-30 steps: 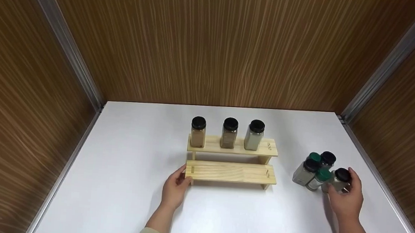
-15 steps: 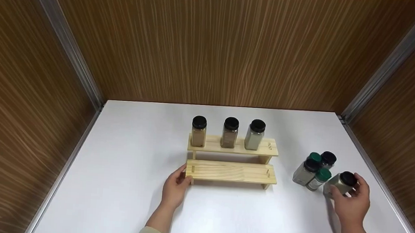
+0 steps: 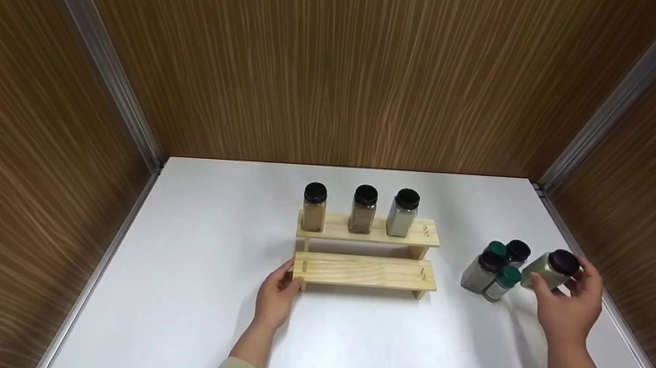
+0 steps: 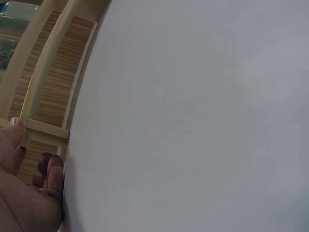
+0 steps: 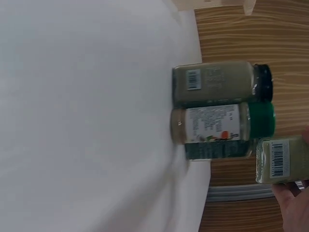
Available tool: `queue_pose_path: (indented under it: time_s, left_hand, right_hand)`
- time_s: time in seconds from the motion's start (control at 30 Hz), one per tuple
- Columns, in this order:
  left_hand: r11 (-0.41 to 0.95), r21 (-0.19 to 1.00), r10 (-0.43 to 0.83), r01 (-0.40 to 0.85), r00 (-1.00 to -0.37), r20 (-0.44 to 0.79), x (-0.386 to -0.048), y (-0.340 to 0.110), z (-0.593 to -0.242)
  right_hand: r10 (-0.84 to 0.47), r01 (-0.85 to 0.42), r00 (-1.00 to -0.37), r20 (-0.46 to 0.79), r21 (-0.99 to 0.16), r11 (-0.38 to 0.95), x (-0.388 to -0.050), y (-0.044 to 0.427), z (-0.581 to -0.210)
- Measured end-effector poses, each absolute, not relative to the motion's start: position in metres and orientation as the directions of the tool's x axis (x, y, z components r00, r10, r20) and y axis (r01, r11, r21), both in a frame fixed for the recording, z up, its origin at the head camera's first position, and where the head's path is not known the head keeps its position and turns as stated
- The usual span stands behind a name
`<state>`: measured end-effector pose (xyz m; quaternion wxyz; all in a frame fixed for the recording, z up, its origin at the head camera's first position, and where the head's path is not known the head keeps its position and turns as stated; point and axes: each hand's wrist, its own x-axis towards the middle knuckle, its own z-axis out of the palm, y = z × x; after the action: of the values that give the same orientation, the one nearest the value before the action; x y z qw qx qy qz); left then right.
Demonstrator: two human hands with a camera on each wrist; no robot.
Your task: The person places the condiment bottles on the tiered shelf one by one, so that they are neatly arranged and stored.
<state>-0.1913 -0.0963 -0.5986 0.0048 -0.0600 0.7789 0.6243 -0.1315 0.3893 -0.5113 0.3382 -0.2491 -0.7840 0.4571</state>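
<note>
A two-step wooden rack (image 3: 365,271) stands mid-table, with three black-capped spice jars on its upper step: a tan one (image 3: 314,213), a brown one (image 3: 362,216) and a pale one (image 3: 400,219). My left hand (image 3: 276,299) pinches the left end of the lower step between thumb and fingers; the left wrist view shows the thumb (image 4: 14,130) against the wood. At the right, my right hand (image 3: 570,305) grips a black-capped spice jar (image 3: 548,272) of pale contents, tilted and raised off the table. Its barcode side shows in the right wrist view.
Left of the held jar stands a tight group of spice jars: a black-capped jar (image 3: 478,274), a green-capped jar (image 3: 502,285), and behind them another green cap (image 3: 497,248) and black cap (image 3: 518,250). Wood-grain walls (image 3: 335,75) enclose the white table (image 3: 183,266) at back and sides.
My right hand has drawn the black-capped jar away from the group, to the right, and lifted it. The left hand and the rack have stayed in place.
</note>
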Motion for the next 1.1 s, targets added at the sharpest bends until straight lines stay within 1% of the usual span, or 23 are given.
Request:
queue_pose_path:
  time_s: [0.13,0.23,0.5,0.7,0.83,0.93,1.1]
  left_hand:
    - [0.21,0.971,-0.092,-0.11,-0.991,-0.092,-0.193,-0.097,-0.6]
    - [0.211,0.972,-0.091,-0.104,-0.992,-0.087,-0.193,-0.097,-0.601]
    - [0.213,0.973,-0.074,-0.092,-0.994,-0.078,-0.192,-0.099,-0.601]
    - [0.2,0.974,-0.08,-0.104,-0.993,-0.09,-0.192,-0.098,-0.6]
    - [0.205,0.973,-0.092,-0.106,-0.992,-0.089,-0.192,-0.098,-0.6]
    - [0.21,0.972,-0.094,-0.104,-0.992,-0.086,-0.192,-0.097,-0.6]
    - [0.202,0.974,-0.084,-0.099,-0.993,-0.084,-0.192,-0.097,-0.6]
  right_hand:
    - [0.677,0.021,-0.628,0.385,-0.861,0.509,-0.135,0.383,-0.5]
    - [0.662,-0.013,-0.622,0.417,-0.852,0.524,-0.138,0.378,-0.492]
    - [0.588,-0.125,-0.644,0.49,-0.825,0.551,-0.149,0.363,-0.484]
    - [0.549,-0.16,-0.679,0.487,-0.828,0.538,-0.156,0.345,-0.484]
    - [0.53,-0.184,-0.687,0.497,-0.825,0.535,-0.163,0.334,-0.482]
    - [0.523,-0.18,-0.697,0.491,-0.825,0.535,-0.169,0.326,-0.481]
    - [0.5,-0.175,-0.732,0.463,-0.837,0.519,-0.178,0.313,-0.48]
